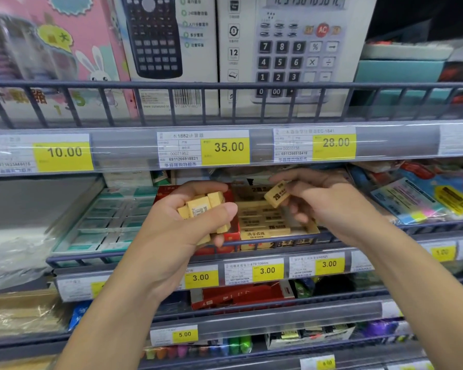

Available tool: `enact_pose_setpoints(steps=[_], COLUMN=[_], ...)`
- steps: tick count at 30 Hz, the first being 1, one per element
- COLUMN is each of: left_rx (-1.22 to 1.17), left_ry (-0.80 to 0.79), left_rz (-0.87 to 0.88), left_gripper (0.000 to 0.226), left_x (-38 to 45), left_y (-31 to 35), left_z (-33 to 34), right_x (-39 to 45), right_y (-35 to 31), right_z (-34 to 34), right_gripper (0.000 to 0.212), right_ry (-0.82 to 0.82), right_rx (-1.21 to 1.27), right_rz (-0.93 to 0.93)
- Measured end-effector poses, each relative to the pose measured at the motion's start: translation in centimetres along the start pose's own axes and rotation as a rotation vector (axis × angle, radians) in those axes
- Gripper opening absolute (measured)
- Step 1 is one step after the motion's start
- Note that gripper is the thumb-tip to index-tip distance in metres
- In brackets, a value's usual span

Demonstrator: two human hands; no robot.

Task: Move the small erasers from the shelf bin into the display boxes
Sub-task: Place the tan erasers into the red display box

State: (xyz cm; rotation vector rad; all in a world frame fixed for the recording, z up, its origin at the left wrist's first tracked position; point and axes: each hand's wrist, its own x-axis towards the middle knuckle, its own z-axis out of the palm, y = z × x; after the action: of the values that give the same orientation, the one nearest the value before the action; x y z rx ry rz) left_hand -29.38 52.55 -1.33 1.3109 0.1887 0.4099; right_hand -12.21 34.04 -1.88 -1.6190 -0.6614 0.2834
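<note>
My left hand (195, 217) grips a bunch of several small yellow erasers (202, 206) over a red display box (231, 233) on the middle shelf. My right hand (321, 201) pinches one yellow eraser (276, 194) with black print, held tilted above a yellow display box (312, 228). That box holds rows of yellow erasers (265, 222) lying flat. The red box's inside is mostly hidden behind my left hand.
A dark wire rail (278, 243) fronts the shelf. Teal-and-white boxed items (110, 222) lie to the left, colourful sticky-note packs (425, 201) to the right. The price-tag strip (225, 146) of the calculator shelf hangs just above my hands. Lower shelves hold red boxes (241, 296) and markers.
</note>
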Motion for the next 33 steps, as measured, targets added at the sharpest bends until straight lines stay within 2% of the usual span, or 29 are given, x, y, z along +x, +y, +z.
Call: enact_pose_setpoints(steps=[5,11,14,19,24,33], left_rx=[0.018,0.027,0.030,0.020,0.021,0.024], left_ry=[0.001,-0.014,-0.018,-0.025,-0.022,-0.022], left_rz=[-0.004,-0.010,-0.008,0.000,-0.003,-0.019], left_gripper=[0.039,0.035,0.033,0.036,0.036,0.040], left_x=[0.2,0.5,0.6,0.7,0.8,0.8], left_y=[-0.1,-0.2,-0.2,-0.2,-0.3,-0.5], left_z=[-0.4,-0.5,-0.5,-0.7,-0.9,-1.0], right_x=[1.6,2.1,2.3,2.4,2.4,2.8], right_y=[0.0,-0.6,-0.6,-0.7,-1.0,-0.2], right_z=[-2.5,-1.4,-0.8,-0.8,-1.1,-1.0], right_gripper=[0.014,0.033,0.035,0.038,0.030,0.027], right_ry=[0.119,0.063,0.034,-0.049,-0.156,-0.148], right_rx=[-0.525,-1.022,-1.217,-1.312,-1.392,-1.433], right_rz=[0.074,0.112,0.107,0.147,0.149,0.052])
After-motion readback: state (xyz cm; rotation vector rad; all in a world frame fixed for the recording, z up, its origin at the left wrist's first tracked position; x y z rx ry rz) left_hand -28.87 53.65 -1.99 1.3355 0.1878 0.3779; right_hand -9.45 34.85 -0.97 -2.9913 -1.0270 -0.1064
